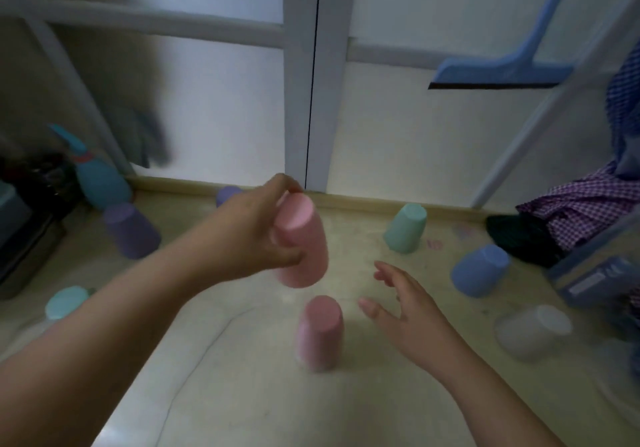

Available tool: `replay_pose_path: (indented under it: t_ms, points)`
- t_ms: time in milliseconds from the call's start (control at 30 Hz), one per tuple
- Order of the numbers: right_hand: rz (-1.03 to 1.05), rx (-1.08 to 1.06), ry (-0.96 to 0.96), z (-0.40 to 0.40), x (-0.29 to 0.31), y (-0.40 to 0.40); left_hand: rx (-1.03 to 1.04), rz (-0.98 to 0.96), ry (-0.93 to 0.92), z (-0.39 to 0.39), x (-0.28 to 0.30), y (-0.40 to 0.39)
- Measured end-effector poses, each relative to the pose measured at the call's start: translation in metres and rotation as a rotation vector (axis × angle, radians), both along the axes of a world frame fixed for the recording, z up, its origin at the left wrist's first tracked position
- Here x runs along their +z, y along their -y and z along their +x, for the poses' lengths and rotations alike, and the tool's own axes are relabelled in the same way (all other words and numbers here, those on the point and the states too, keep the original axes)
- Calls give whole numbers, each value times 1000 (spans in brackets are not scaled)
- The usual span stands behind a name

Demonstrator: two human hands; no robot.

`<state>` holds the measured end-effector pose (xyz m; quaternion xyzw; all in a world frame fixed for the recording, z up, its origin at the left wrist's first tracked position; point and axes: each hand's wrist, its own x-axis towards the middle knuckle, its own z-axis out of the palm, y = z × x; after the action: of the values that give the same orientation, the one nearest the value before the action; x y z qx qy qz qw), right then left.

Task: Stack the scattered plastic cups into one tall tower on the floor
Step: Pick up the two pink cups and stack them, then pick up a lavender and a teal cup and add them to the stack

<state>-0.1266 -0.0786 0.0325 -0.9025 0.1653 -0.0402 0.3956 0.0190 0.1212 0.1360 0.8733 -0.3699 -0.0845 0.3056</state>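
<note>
My left hand grips a pink cup upside down in the air, slightly behind and above a second pink cup that stands upside down on the floor. Just right of that standing cup hovers my right hand, fingers spread, holding nothing. Other cups stand upside down around them: a purple cup at the left, another purple cup behind my left hand, a teal cup near left, a green cup, a blue cup and a white cup at the right.
White doors close the back. A teal spray bottle and dark boxes sit at the left. A blue broom leans at the upper right, above checked cloth and a plastic bin.
</note>
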Motion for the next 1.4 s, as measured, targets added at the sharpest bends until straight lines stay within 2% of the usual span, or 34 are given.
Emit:
replay_pose_path:
  t_ms: [133, 467, 700, 933, 1067, 1200, 1300, 1400]
  points:
    - [-22, 32, 31, -17, 4, 5, -32, 53, -38, -40, -1, 13]
    - [-28, 92, 13, -67, -6, 12, 36, 192, -81, -68, -73, 33]
    - [-106, 141, 25, -68, -8, 10, 73, 153, -67, -77, -85, 22]
    - [-154, 326, -104, -60, -31, -38, 266, 78, 130, -70, -95, -55]
    - [-121, 456, -85, -30, -41, -101, 323, 181, 203, -50, -103, -113]
    - [-143, 498, -83, 22, -39, -159, 398, 276, 295, -21, -107, -177]
    - [-178, 494, -77, 63, -36, -195, 477, 282, 255, 7, -115, -223]
    - [-224, 478, -104, 93, -34, -223, 519, 282, 122, 35, -129, -254]
